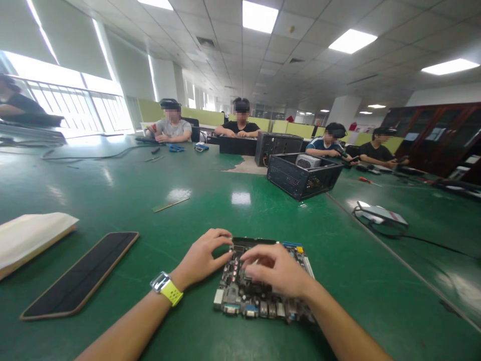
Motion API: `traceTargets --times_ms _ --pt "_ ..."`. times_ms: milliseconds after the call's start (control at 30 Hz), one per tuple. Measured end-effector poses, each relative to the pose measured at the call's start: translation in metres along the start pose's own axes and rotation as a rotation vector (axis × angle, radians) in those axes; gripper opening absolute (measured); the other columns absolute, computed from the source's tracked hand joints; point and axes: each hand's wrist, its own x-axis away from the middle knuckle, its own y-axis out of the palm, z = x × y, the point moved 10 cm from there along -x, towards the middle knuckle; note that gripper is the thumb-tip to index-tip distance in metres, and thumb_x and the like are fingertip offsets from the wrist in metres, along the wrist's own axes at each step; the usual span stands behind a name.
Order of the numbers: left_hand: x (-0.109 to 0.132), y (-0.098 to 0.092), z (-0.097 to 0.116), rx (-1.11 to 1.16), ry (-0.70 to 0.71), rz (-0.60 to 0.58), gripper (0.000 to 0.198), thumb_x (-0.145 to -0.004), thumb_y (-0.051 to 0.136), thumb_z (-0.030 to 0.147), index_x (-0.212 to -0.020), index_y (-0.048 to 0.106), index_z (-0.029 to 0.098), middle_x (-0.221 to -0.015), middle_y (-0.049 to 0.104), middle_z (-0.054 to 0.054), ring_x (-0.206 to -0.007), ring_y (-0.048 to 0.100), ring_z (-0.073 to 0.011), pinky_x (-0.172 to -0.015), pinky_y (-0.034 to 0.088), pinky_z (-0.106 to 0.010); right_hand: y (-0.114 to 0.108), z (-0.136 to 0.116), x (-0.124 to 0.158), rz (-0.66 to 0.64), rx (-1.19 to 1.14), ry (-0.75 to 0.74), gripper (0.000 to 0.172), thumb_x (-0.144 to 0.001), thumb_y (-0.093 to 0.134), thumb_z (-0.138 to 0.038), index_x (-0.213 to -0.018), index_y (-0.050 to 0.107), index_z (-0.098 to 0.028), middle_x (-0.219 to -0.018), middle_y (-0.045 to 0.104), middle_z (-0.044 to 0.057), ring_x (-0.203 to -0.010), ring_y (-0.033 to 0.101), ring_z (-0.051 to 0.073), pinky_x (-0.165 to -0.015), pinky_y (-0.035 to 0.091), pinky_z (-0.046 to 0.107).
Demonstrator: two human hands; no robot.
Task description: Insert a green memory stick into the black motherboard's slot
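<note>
Right of a smartphone (80, 276), the open left hand (205, 255) is flanking a motherboard (240, 291). The right hand (278, 271) is hiding its middle, grip unclear.

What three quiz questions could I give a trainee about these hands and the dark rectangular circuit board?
1. True or false: the right hand is over the dark rectangular circuit board.
2. Which lies to the left of the left hand?
a) open black metal computer case
b) flat dark slab with a tan rim
c) red-handled screwdriver
3. Fill in: the square-faced watch with a yellow-green strap is on the ___ wrist.

Key: 1 true; 2 b; 3 left.
</note>
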Motion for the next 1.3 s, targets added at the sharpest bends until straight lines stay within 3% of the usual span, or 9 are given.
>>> traceTargets --times_ms 100,167,333,567,1300 --pt "-0.001 0.005 0.002 0.004 0.017 -0.051 0.023 -0.084 0.059 0.023 -0.106 0.064 0.025 -0.123 0.058 -0.006 -0.113 0.052 -0.0234 -0.099 0.043 -0.041 -0.05 0.02 -0.003 0.363 0.332 0.006 0.017 -0.081 0.056 -0.028 -0.088 0.069 -0.02 -0.096 0.068 0.005 -0.09 0.059 0.018 -0.083 0.044 0.032" --pt "-0.001 0.007 0.002 0.009 0.023 -0.077 0.029 -0.084 0.058 0.021 -0.113 0.061 0.025 -0.128 0.055 -0.006 -0.117 0.05 -0.024 -0.102 0.041 -0.043 -0.064 0.038 -0.005 0.412 0.462 0.046 0.014 -0.08 0.056 -0.026 -0.082 0.069 -0.02 -0.103 0.067 0.006 -0.101 0.056 0.02 -0.091 0.04 0.036" --pt "0.0 0.01 0.004 0.017 0.04 -0.129 0.038 -0.083 0.057 0.019 -0.121 0.056 0.024 -0.139 0.046 -0.008 -0.125 0.044 -0.0252 -0.105 0.037 -0.045 -0.062 0.066 -0.01 0.321 0.486 0.081 0.019 -0.084 0.052 -0.025 -0.081 0.069 -0.019 -0.1 0.068 0.005 -0.097 0.058 0.018 -0.09 0.04 0.033" --pt "0.002 0.01 0.007 0.054 0.039 -0.141 0.05 -0.079 0.061 0.022 -0.128 0.05 0.022 -0.132 0.052 -0.01 -0.121 0.047 -0.0262 -0.104 0.037 -0.045 -0.051 0.061 -0.012 0.276 0.486 0.03 0.019 -0.084 0.053 -0.024 -0.091 0.069 -0.019 -0.096 0.068 0.006 -0.093 0.058 0.018 -0.087 0.042 0.032" --pt "0.002 0.014 0.007 0.071 0.023 -0.172 0.048 -0.079 0.061 0.021 -0.126 0.05 0.021 -0.132 0.05 -0.01 -0.12 0.047 -0.0257 -0.104 0.037 -0.043 -0.053 0.06 -0.011 0.33 0.436 0.025 0.014 -0.081 0.056 -0.022 -0.078 0.069 -0.019 -0.094 0.067 0.004 -0.092 0.058 0.017 -0.086 0.041 0.031"
